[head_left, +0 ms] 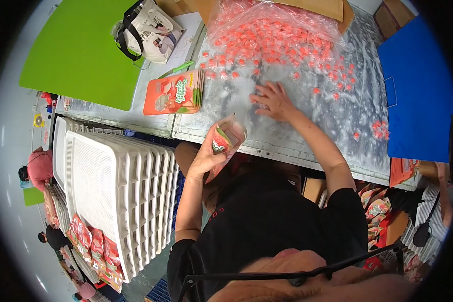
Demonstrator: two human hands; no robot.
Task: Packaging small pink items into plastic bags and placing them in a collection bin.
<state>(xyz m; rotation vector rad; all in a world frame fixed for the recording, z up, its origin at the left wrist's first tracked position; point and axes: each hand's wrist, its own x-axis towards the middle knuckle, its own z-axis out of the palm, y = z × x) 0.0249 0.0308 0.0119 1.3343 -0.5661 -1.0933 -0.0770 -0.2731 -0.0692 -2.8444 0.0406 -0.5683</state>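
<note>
My left hand (210, 155) grips an upright red-and-green printed pouch (229, 137) in front of the table's near edge. The pouch's mouth gapes, and its pale inside shows. My right hand (275, 102), fingers spread and nothing in them, reaches over the metal tabletop (221, 98). Beyond its fingertips lie loose red candies in clear wrappers (267, 45), heaped thickly at the back and scattered toward the right. A stack of flat red pouches (173, 94) rests on the table to the left of my hands.
A green-handled knife (176, 69) lies behind the flat pouches, near a white tote bag (153, 32). Green (85, 55) and blue (415, 90) boards flank the table. Tall stacked white trays (93, 176) stand left, with filled pouches beside them. Other people are at both sides.
</note>
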